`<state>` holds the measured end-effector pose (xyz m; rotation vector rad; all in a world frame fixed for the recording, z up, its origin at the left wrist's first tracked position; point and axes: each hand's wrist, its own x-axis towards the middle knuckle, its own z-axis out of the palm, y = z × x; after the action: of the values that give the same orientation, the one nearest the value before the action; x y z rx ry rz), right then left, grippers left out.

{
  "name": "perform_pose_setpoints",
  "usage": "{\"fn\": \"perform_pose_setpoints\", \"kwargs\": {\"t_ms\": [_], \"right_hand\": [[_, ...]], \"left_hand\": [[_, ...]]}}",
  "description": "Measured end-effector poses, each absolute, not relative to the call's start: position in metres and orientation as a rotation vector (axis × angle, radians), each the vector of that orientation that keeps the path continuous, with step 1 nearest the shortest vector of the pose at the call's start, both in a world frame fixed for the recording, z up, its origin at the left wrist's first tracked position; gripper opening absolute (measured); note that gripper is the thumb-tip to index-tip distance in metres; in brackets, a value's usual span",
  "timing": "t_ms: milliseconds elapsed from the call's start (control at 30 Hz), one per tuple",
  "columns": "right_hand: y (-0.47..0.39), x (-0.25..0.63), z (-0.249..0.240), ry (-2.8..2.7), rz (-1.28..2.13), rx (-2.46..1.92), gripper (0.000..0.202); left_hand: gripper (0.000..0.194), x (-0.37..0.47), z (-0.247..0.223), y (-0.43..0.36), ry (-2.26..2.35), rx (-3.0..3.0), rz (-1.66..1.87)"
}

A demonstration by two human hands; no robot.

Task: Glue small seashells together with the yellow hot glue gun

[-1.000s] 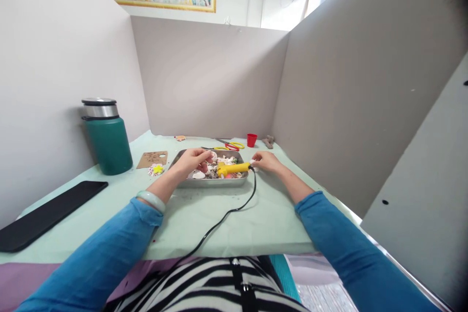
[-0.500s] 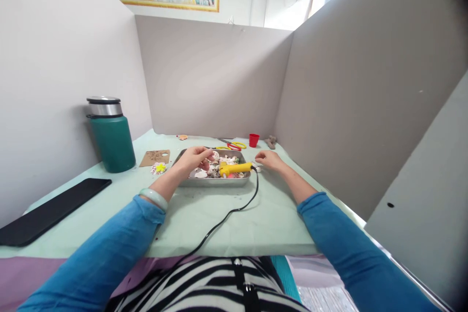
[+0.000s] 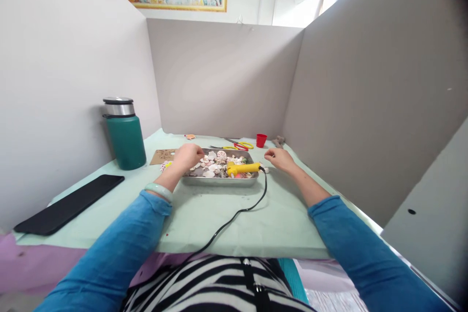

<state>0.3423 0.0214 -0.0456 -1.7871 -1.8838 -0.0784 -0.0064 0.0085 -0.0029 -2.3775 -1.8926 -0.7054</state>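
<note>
A metal tray [image 3: 219, 182] full of shells [image 3: 212, 167] and small white pieces stands mid-table. Over its left end is my left hand [image 3: 188, 156], fingers curled together; whatever they may hold is hidden. Across the tray's right side lies a yellow glue gun [image 3: 243, 169], its black cord [image 3: 241, 210] running toward my lap. My right hand [image 3: 281, 160] is just right of the tray, thumb and fingertips pinched, with anything between them too small to make out. Partly behind my left wrist sits a flower-like piece [image 3: 166, 165] with a yellow middle.
A green bottle [image 3: 126, 142] and a black flat slab [image 3: 71, 204] occupy the left side. Behind the tray are a brown card [image 3: 161, 156], scissors [image 3: 241, 145], a red cup [image 3: 261, 140] and a grey lump [image 3: 278, 141]. Grey partitions [image 3: 223, 78] enclose the table.
My left hand has moved left over the tray, and its fingers have drawn together. My right hand stays beside the tray. The whole view has shifted slightly.
</note>
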Motion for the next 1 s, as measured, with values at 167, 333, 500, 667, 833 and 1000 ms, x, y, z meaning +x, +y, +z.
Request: {"fn": "perform_pose_setpoints", "kwargs": {"t_ms": [167, 333, 500, 667, 833, 1000], "right_hand": [[0.02, 0.339, -0.046, -1.925, -0.114, -1.767, 0.016], [0.02, 0.338, -0.046, -1.969, -0.138, -1.769, 0.017], [0.02, 0.339, -0.047, -2.004, -0.14, -1.778, 0.018], [0.019, 0.337, -0.046, -2.028, -0.143, -1.779, 0.018], [0.016, 0.335, -0.044, -2.038, -0.152, -1.771, 0.019], [0.014, 0.333, -0.042, -2.04, -0.154, -1.77, 0.019]], "left_hand": [[0.024, -0.006, 0.005, -0.005, -1.804, -2.348, -0.105], [0.021, -0.005, 0.007, -0.011, -1.662, -2.457, 0.136], [0.015, 0.004, 0.004, -0.013, -1.742, -2.442, 0.201], [0.019, 0.003, 0.002, -0.005, -1.76, -2.391, 0.04], [0.025, -0.008, 0.006, -0.001, -1.823, -2.464, -0.258], [0.02, -0.011, 0.004, 0.003, -1.841, -2.56, -0.405]]}}
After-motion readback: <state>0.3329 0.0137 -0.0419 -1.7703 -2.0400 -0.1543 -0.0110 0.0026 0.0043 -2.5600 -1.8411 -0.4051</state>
